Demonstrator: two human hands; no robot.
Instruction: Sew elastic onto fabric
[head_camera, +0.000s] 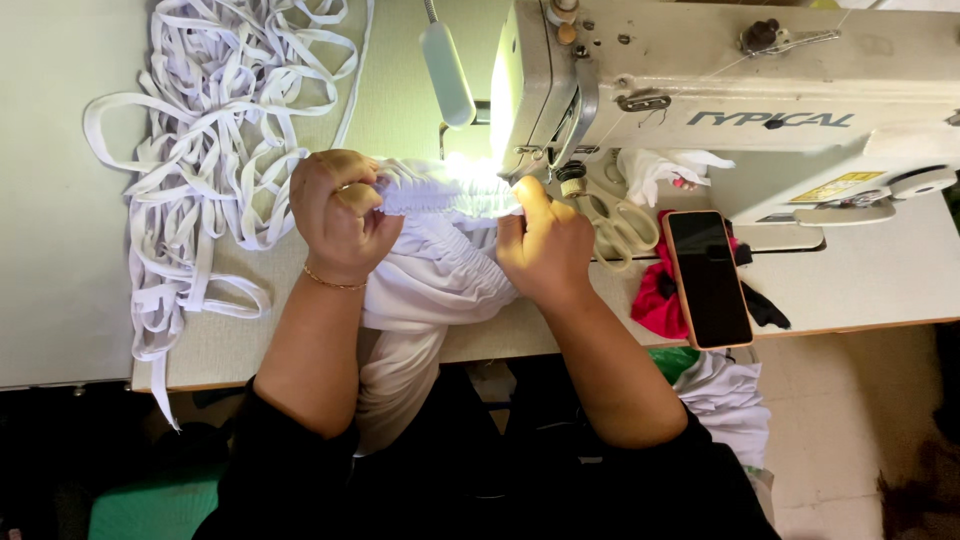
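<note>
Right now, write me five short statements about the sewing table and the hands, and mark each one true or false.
1. Both hands grip the gathered white fabric at the sewing machine. True: the left hand and the right hand pinch it.
2. The pile of white elastic tape lies right of the machine. False: it lies to the left of the hands.
3. A phone lies on the table with a dark screen. True.
4. The scissors are in the left hand. False: they lie on the table beside the right hand.
5. The red cloth is under the needle. False: it lies by the phone.
</note>
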